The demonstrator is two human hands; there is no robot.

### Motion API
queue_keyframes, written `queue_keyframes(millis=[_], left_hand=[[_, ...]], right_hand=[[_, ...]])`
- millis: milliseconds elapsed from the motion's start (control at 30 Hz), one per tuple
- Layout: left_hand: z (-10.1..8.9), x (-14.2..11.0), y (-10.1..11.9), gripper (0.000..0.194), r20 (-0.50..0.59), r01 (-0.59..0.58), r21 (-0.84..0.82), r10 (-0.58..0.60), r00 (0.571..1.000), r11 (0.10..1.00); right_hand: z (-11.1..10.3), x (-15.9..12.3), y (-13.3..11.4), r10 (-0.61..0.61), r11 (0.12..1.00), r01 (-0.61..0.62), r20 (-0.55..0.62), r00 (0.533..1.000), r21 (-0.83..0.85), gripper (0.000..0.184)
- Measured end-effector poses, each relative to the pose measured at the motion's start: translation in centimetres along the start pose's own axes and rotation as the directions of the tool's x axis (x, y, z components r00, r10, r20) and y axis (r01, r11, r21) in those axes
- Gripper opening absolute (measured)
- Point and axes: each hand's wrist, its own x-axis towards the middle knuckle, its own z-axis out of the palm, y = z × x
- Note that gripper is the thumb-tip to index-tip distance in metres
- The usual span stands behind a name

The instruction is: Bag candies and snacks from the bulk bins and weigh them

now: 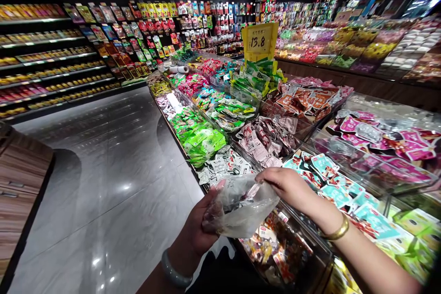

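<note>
The left hand (201, 227) clamped the left side of a soft, translucent plastic bag (250, 218) while the right hand (283, 184) gripped its upper right rim, near flat white-and-black packets (227, 163). Beyond, a rectangular yellow sign (259, 42) marked 13.8 stood above glossy green-and-yellow packets (255, 76).

Head camera: one, worn on the person's head, sole view. Station: head height, above and behind the left hand (201, 227) and right hand (287, 186). Facing: forward and down. Near range: forearms (365, 248), entering from the lower edge and lower right; bag (237, 213), close, just below centre. Middle range: packets (203, 140). Far range: wall shelves (41, 42), upper left. Left side: floor (113, 211), seen obliquely from above.
</note>
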Motion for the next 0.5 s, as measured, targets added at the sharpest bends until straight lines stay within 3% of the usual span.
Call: queue_keyframes(millis=[67, 167, 233, 300, 400, 500], left_hand=[[0.1, -0.1, 0.0, 0.032, -0.008, 0.005, -0.005, -0.005, 1.0, 1.0], [-0.2, -0.1, 0.0, 0.034, -0.062, 0.0, -0.024, -0.002, 0.998, 1.0], [-0.2, -0.1, 0.0, 0.038, -0.095, -0.01, -0.025, 0.007, 0.995, 1.0], [-0.1, -0.2, 0.0, 0.041, -0.112, -0.016, -0.016, 0.015, 0.994, 1.0], [0.2, -0.1, -0.1, 0.042, -0.097, -0.008, -0.009, 0.007, 0.995, 1.0], [0.1, -0.1, -0.2, 0.041, -0.048, 0.007, -0.034, -0.008, 0.999, 0.999]], right_hand=[[0.5, 0.6, 0.1, -0.034, 0.997, 0.031, 0.035, 0.999, 0.067, 0.023], [1.0, 2.8, 2.2, 0.102, 0.982, -0.078, -0.13, 0.986, 0.173, 0.026], [1.5, 5.1, 5.1, 0.33, 0.939, -0.291, -0.246, 0.911, 0.184, 0.027], [2.3, 7.6, 8.3, 0.575, 0.818, -0.563, -0.171, 0.8, 0.118, 0.024], [3.8, 11.0, 12.2, 0.689, 0.723, -0.69, -0.121, 0.714, 0.041, 0.029], [5.0, 13.0, 14.2, 0.746, 0.652, -0.757, -0.136, 0.651, -0.045, 0.04]])
